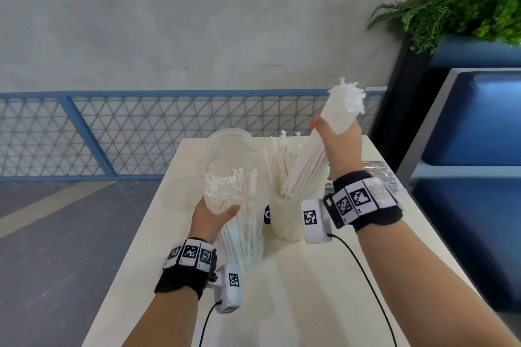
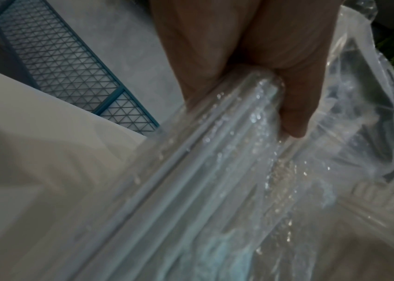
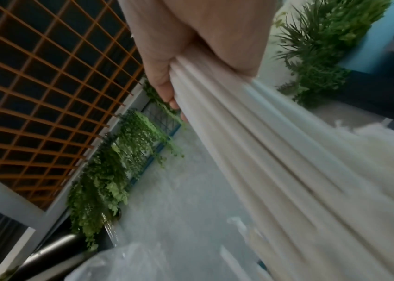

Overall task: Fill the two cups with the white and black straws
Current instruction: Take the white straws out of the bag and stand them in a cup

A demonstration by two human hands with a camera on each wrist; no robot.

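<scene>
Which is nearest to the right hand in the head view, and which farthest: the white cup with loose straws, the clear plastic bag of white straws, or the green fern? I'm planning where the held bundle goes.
From the right hand:
1. White cup with loose straws, just below and left of it.
2. Clear plastic bag of white straws, further left, held by the left hand.
3. Green fern, up at the far right.

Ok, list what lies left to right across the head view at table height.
Left hand gripping bagged white straws → white cup with straws → right hand holding a white straw bundle → blue seat.
</scene>
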